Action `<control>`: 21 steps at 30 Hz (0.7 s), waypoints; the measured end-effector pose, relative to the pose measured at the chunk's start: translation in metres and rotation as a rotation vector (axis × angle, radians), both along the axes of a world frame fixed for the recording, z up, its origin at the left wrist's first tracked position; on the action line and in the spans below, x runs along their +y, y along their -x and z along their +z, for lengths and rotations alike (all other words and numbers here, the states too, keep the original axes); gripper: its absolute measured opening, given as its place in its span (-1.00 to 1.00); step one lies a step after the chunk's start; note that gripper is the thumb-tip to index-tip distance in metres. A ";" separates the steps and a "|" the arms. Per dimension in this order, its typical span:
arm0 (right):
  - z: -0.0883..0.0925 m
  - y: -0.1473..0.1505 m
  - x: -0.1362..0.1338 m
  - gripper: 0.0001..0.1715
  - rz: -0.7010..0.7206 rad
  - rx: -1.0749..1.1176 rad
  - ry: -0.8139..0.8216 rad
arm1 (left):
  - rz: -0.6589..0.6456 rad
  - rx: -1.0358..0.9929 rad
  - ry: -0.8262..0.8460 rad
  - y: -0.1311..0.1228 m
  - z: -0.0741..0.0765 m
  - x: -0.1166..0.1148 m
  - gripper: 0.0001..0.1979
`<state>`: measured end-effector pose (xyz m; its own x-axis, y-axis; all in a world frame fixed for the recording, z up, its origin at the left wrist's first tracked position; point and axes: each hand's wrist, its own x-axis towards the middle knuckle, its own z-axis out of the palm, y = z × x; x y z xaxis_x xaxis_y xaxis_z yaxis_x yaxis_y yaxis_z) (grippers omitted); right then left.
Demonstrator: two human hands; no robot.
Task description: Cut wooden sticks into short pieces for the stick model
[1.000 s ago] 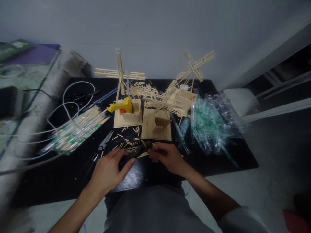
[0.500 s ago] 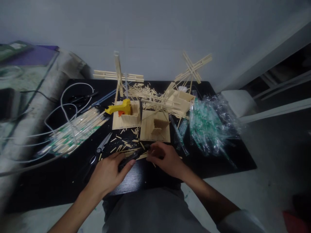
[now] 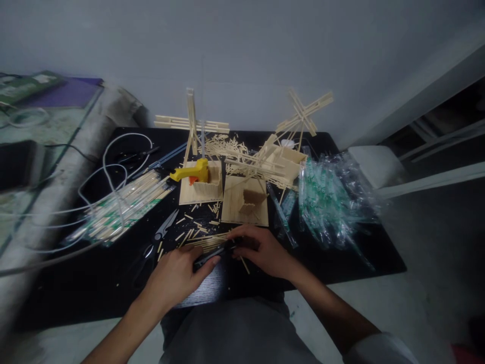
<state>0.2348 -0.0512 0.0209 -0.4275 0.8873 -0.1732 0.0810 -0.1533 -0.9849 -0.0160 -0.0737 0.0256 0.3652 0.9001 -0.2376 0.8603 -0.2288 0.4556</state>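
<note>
My left hand is closed round the handle of a dark cutting tool at the near edge of a black table. My right hand is closed on a small bundle of thin wooden sticks that lies across the tool's tip. Just beyond the hands sits a flat stick base with a small box on it. Left of it stands another base bearing a yellow glue gun.
Scissors lie left of my left hand. A pile of wrapped chopsticks and white cable fill the left side. Two stick windmills stand at the back. Empty clear wrappers heap at right. Short cut sticks litter the middle.
The view shifted slightly. My hands stayed together at the table's near edge, the right hand's fingers sliding a little left along the stick bundle over the tool.
</note>
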 end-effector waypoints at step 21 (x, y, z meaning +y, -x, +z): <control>-0.013 0.022 0.023 -0.51 -0.126 -0.002 -0.002 | 0.426 -0.548 -0.013 0.013 -0.031 -0.033 -0.33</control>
